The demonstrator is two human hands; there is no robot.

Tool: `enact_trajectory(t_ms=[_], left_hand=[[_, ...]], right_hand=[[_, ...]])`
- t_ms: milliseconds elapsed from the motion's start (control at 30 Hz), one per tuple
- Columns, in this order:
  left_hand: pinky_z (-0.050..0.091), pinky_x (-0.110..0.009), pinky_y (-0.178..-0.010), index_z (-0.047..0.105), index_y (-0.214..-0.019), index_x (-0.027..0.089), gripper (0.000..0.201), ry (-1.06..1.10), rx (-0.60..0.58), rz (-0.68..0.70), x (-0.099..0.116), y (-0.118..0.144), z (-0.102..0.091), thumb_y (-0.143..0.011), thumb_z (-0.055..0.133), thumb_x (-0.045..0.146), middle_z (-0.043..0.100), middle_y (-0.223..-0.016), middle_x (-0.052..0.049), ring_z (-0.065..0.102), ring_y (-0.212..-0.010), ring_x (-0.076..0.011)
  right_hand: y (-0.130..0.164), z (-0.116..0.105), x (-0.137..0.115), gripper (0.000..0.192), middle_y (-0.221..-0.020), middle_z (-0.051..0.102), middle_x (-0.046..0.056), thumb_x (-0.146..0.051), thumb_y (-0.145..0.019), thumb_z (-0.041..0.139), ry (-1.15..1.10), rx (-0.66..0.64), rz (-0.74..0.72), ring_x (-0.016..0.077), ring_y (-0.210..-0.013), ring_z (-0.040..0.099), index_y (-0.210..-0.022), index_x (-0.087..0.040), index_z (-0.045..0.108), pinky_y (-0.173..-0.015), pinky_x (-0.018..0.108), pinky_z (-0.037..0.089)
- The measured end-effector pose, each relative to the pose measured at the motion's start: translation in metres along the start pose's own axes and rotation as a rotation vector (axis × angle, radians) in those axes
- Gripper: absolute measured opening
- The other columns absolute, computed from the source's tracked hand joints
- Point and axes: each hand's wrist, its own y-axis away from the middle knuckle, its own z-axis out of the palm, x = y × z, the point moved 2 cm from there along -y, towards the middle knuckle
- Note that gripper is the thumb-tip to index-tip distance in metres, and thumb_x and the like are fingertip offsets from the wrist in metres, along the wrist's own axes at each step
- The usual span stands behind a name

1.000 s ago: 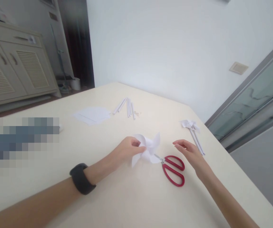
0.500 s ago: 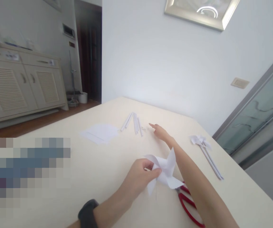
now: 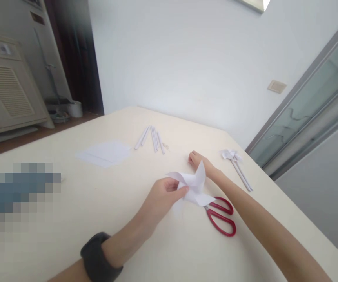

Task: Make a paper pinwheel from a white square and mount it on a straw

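While the left hand (image 3: 161,196) pinches a folded white paper pinwheel (image 3: 193,184) mid-frame, the right hand (image 3: 198,161) rests curled on the smooth desk (image 3: 98,203), fingers' grip unclear.

On the table (image 3: 69,235), the scissors (image 3: 220,217) lie right of the paper pinwheel (image 3: 194,184); paper sticks (image 3: 153,139) lie behind, paper sheets (image 3: 104,152) to their left.

Left hand (image 3: 164,194): forearm enters from lower left, dark band at the wrist, fingers curled, thumb and fingertips pinched together. Right hand (image 3: 198,161): arm stretched forward from lower right, hand low, fingers curled under, partly hidden, grip unclear.
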Motion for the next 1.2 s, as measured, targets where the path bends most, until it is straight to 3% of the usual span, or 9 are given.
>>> enact_trajectory(t_ms=[233,300,433,500,633,733,833,1033,1200], left_hand=[[0.047,-0.026,-0.082,0.068,-0.103,0.02,0.024,-0.039,-0.026,-0.016,0.01,0.016,0.016,-0.081,0.06,0.025,0.072,-0.101,-0.003,0.065,-0.096,-0.0206],[0.048,-0.025,-0.082,0.068,-0.104,0.022,0.024,-0.04,-0.037,0.032,0.008,0.019,0.019,-0.082,0.059,0.024,0.072,-0.102,-0.001,0.065,-0.096,-0.0196],[0.049,-0.023,-0.079,0.068,-0.102,0.024,0.022,-0.089,0.021,0.067,0.001,0.02,0.02,-0.082,0.059,0.025,0.071,-0.101,0.001,0.065,-0.093,-0.018],[0.05,-0.022,-0.077,0.068,-0.102,0.024,0.021,-0.125,0.049,0.03,0.0,0.018,0.02,-0.082,0.059,0.024,0.072,-0.099,0.001,0.065,-0.091,-0.0173],[0.05,-0.02,-0.072,0.068,-0.099,0.024,0.022,-0.165,0.054,-0.046,-0.002,0.015,0.021,-0.081,0.057,0.018,0.072,-0.094,0.002,0.066,-0.086,-0.016],[0.05,-0.02,-0.071,0.069,-0.098,0.024,0.024,-0.187,0.024,-0.084,-0.006,0.015,0.023,-0.079,0.056,0.015,0.072,-0.093,0.002,0.065,-0.083,-0.0159],[0.05,-0.022,-0.074,0.07,-0.096,0.024,0.027,-0.18,-0.039,-0.137,-0.009,0.016,0.026,-0.077,0.054,0.013,0.072,-0.094,0.002,0.066,-0.087,-0.0185],[0.051,-0.029,-0.073,0.072,-0.078,0.025,0.029,-0.166,-0.221,-0.328,-0.009,0.015,0.031,-0.068,0.051,0.008,0.071,-0.08,0.002,0.067,-0.084,-0.0236],[0.046,-0.025,-0.061,0.071,-0.067,0.024,0.024,-0.214,-0.299,-0.357,-0.015,0.014,0.03,-0.063,0.052,0.01,0.069,-0.072,0.001,0.065,-0.075,-0.0221]], right_hand=[[0.119,-0.047,0.02,0.025,-0.099,0.062,0.005,-0.03,-0.092,0.05,-0.176,0.188,0.166,0.015,-0.079,0.062,-0.11,-0.014,0.056,-0.068,0.033,0.054],[0.149,-0.068,0.005,0.024,-0.083,0.061,0.003,-0.028,-0.098,0.034,-0.247,0.28,0.164,0.0116,-0.066,0.059,-0.104,-0.016,0.053,-0.058,0.025,0.051],[0.203,-0.101,-0.042,0.008,-0.082,0.057,0.001,-0.02,-0.09,0.05,-0.44,0.599,0.036,0.0112,-0.072,0.058,-0.089,-0.023,0.057,-0.06,0.019,0.049],[0.219,-0.103,-0.061,0.016,-0.089,0.059,0.002,-0.012,-0.086,0.052,-0.428,0.609,-0.122,0.0115,-0.079,0.059,-0.087,-0.024,0.063,-0.064,0.018,0.049],[0.225,-0.085,-0.071,0.032,-0.096,0.064,0.003,-0.005,-0.083,0.051,-0.364,0.434,-0.275,0.0111,-0.077,0.064,-0.108,-0.023,0.063,-0.064,0.015,0.051],[0.22,-0.071,-0.069,0.021,-0.072,0.065,-0.004,-0.01,-0.082,0.057,-0.454,0.444,-0.205,0.0068,-0.049,0.056,-0.097,-0.024,0.061,-0.046,0.015,0.046],[0.216,-0.068,-0.07,0.013,-0.067,0.065,-0.005,-0.011,-0.081,0.059,-0.452,0.481,-0.193,0.0069,-0.045,0.052,-0.081,-0.025,0.059,-0.037,0.018,0.039],[0.209,-0.067,-0.071,0.017,-0.079,0.065,0.002,-0.006,-0.084,0.055,-0.409,0.401,-0.301,0.0142,-0.074,0.061,-0.085,-0.021,0.063,-0.066,0.026,0.049],[0.205,-0.062,-0.069,0.024,-0.082,0.063,0.0,0.002,-0.084,0.051,-0.42,0.228,-0.39,0.013,-0.075,0.055,-0.091,-0.02,0.059,-0.087,0.034,0.043]])
